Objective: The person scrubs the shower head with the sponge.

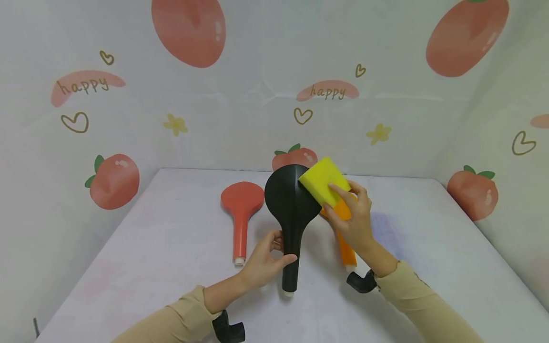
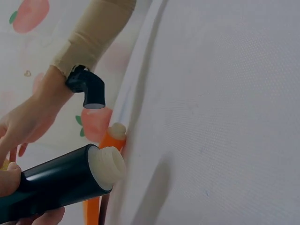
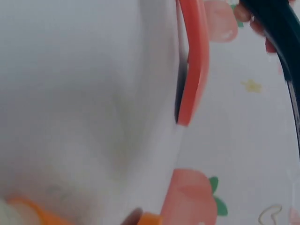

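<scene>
A black shower head is held up over the table, its handle gripped by the left hand. In the left wrist view the black handle ends in a white threaded connector, with fingers of the left hand around it. The right hand pinches a yellow sponge with an orange part at its lower side; the sponge touches or overlaps the right edge of the black head. In the right wrist view the black shower head shows at the upper right.
A red shower head lies on the white table left of the black one. An orange shower head lies behind the right hand, partly hidden. A patterned cloth hangs behind. Black wrist mounts show at both sleeves.
</scene>
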Motion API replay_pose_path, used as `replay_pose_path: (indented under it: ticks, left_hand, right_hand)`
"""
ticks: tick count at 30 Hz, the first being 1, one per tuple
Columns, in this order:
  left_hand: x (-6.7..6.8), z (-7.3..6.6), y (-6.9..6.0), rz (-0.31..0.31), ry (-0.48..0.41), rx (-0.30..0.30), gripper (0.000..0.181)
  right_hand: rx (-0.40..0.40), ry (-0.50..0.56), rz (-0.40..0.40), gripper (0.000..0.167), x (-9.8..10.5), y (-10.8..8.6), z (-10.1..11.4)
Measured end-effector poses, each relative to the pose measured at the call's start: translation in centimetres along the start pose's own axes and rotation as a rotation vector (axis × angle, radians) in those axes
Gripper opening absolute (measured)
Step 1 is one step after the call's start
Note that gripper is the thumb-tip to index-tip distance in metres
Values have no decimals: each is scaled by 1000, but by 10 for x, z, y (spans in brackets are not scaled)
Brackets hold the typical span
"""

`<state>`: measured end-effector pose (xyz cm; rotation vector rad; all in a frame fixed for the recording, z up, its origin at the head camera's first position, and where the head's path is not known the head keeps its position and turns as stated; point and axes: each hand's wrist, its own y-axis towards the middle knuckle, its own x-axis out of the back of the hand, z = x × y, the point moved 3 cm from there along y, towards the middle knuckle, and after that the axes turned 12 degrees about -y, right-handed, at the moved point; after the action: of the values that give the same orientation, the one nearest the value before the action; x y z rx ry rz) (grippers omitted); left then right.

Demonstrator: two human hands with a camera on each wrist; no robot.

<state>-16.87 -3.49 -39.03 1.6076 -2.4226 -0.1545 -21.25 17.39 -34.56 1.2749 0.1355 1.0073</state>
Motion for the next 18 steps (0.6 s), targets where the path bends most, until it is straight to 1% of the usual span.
replay_pose_path:
  ticks: [3,5,7,9,11,12,14,16,18]
  left_hand:
    - [-1,0,0,12,4,2,45]
    - [-2,0,-1,18,7,3,45]
    - [-2,-1,-1,23,2,-3,44]
    - [-3,-1,-1,27,-1,-9,43]
    - [-3,-1,-1,33,-2,-15,43]
    - [-3,-1,-1,37,-1,-20,43]
    - [-4,-1,-2,46,12,-33,44]
    - [-4,-1,-2,50,28,-47,44]
    - [-5,0,-2,53,43,-61,44]
  right_hand:
    - [51,9,52,36,-1,0,6]
    - [64,14,57,40,0,3,8]
    - [31,5,41,38,2,8,6]
    - [-19,0,12,35,4,15,2]
    - [-54,-12,2,40,4,19,-1]
    - [-58,-13,8,43,3,20,-2]
    - [-24,-11,25,43,2,20,1]
    - [43,-17,51,37,-1,19,6]
    - [117,-21,71,38,-3,18,12]
